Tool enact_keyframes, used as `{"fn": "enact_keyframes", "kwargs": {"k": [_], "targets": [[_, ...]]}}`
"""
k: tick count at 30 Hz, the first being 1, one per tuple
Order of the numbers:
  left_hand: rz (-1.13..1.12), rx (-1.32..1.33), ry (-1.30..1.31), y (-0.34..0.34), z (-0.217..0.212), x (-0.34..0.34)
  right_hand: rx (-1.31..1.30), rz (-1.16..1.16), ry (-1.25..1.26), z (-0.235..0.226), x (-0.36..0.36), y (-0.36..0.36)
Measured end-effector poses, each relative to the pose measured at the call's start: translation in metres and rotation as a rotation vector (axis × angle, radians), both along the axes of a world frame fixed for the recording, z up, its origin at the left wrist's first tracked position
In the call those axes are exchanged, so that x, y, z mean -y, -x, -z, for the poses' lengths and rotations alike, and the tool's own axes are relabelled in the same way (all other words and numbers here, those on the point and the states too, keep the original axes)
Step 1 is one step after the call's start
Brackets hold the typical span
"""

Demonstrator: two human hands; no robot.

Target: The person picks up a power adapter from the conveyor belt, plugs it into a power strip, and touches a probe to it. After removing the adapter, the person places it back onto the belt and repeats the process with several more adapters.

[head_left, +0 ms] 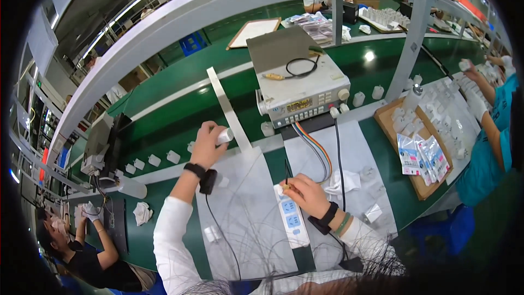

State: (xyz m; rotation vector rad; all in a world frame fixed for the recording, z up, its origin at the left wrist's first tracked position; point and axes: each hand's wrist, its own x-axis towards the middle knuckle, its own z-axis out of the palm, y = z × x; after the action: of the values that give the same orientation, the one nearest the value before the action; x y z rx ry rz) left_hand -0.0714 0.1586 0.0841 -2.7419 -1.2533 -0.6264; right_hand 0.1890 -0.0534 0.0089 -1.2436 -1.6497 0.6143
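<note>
My left hand point(205, 146) is closed around a small white power adapter point(224, 135) over the edge of the green belt. My right hand point(307, 194) pinches a small brass-coloured connector point(285, 187) with a thin black lead, close above the far end of a white power strip point(291, 219) with blue sockets. The fingers partly hide the connector. Beyond my right hand stands a grey bench meter point(305, 98) with a lit display. Each wrist wears a black band joined to a dark box; the left box point(208, 182) has a cable.
White adapters point(173, 157) stand in a row along the belt point(180, 93). A pale bar point(229, 110) crosses it. At right, a cardboard tray point(423, 183) holds adapters and packets beside a teal-clad person point(488, 147). Another person point(103, 246) works at left. A crumpled cloth point(345, 182) lies near my right hand.
</note>
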Motion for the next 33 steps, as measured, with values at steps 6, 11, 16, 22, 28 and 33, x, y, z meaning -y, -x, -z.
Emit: {"fn": "enact_keyframes", "kwargs": {"k": [6,11,16,22,28,33], "targets": [[0.103,0.771,0.984,-0.036,0.041,0.169,-0.049,0.006,-0.007,-0.001,-0.007,0.000],[0.067,0.721,1.174,-0.057,0.079,0.216,-0.071,-0.008,-0.012,-0.004,-0.005,0.006],[0.193,0.450,0.714,-0.068,0.080,0.226,-0.077,0.002,-0.021,-0.008,-0.005,0.003],[0.488,0.371,0.673,-0.062,0.062,0.204,-0.041,0.016,-0.029,-0.006,-0.003,-0.001],[0.095,0.791,0.781,-0.068,0.090,0.180,-0.027,0.007,-0.041,-0.004,-0.002,0.006],[0.029,0.661,0.650,-0.072,0.100,0.175,-0.040,0.001,-0.076,-0.008,-0.005,0.006]]}}
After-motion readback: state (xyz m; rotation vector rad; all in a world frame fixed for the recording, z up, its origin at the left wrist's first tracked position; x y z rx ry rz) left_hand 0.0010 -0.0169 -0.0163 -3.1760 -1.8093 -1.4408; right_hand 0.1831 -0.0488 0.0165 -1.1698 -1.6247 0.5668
